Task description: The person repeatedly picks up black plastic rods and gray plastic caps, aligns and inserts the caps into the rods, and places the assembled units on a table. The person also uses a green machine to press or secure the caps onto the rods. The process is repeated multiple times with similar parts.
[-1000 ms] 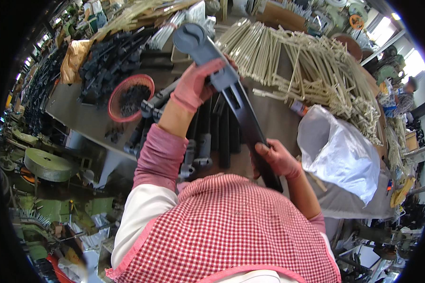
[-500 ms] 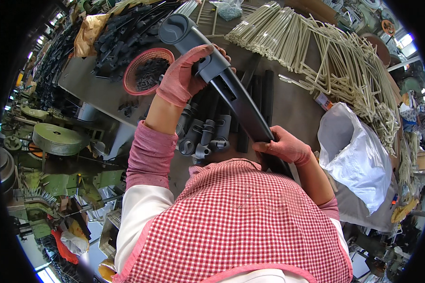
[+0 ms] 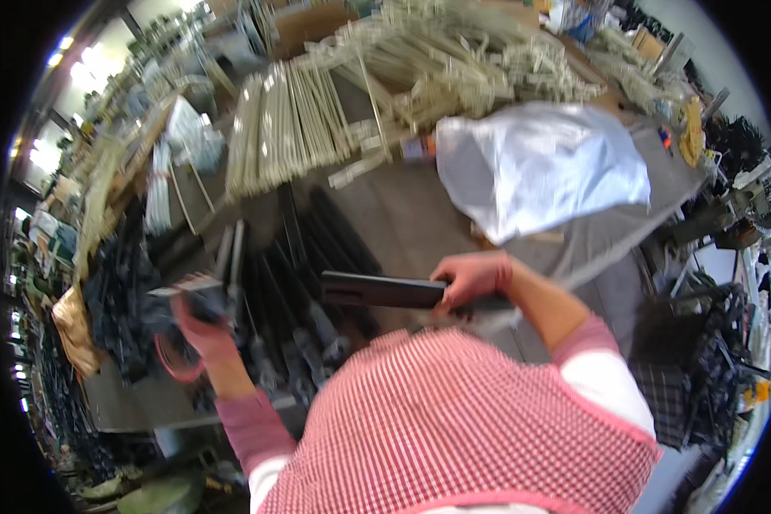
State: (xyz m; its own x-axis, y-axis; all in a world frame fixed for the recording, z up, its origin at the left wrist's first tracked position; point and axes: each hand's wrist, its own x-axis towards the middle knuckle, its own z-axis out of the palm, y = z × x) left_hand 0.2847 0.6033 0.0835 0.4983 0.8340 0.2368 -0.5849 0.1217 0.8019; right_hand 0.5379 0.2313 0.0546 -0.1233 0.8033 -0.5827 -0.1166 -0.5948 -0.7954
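Observation:
My right hand (image 3: pixel 478 279), in a pinkish work glove, is closed round one end of a flat black tube (image 3: pixel 377 291). The tube lies nearly level in front of my apron, its free end toward the left and a slot near that end. Further left, my gloved left hand (image 3: pixel 204 332) is smeared by motion but wraps round a dark grey plastic fitting (image 3: pixel 167 301). The fitting and the tube are apart. Between my hands, several black tubes with grey fittings (image 3: pixel 304 343) lie on the table. A red basket (image 3: pixel 180 364) shows partly behind my left hand.
A white sack (image 3: pixel 548 167) rests on the table at the right. Bundles of pale rods (image 3: pixel 287 128) cover the far side. Dark parts (image 3: pixel 120 291) are heaped at the left, near brown paper (image 3: pixel 75 330). The table edge (image 3: pixel 591 265) runs past my right arm.
The fitting has come off the tube and moved left with my left hand. My right hand has swung the tube from steep to nearly level. The whole view has turned to the right.

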